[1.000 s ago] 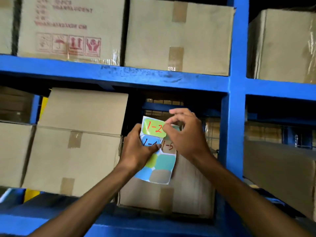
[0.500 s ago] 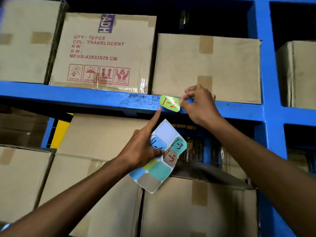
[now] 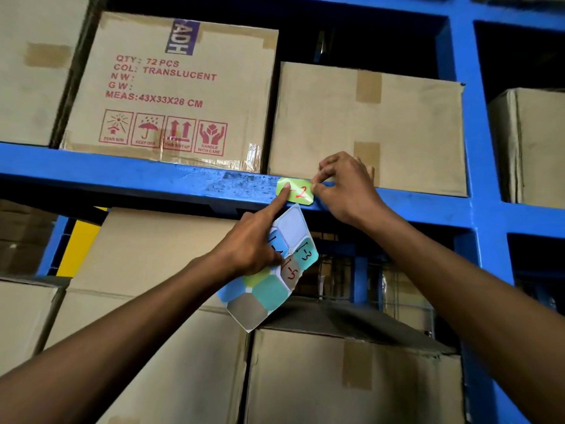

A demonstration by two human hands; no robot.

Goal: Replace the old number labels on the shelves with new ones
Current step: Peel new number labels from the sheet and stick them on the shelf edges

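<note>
A green label (image 3: 301,194) with a red "2" showing lies against the front of the blue shelf beam (image 3: 122,175). My right hand (image 3: 345,191) pinches the label's right edge between thumb and forefinger. My left hand (image 3: 253,243) holds a sticker sheet (image 3: 272,280) of coloured labels marked 1-3, 1-5 and others. Its forefinger is stretched up and presses on the left part of the green label, hiding the first digit.
Taped cardboard boxes (image 3: 171,90) fill the shelf above the beam and the shelf below (image 3: 351,377). A blue upright post (image 3: 477,166) stands to the right. A scuffed patch (image 3: 241,182) marks the beam left of the label.
The green label went from the sheet up to the beam. My left forefinger, near the label's left edge half a second ago, now presses on it. The view has tilted upward.
</note>
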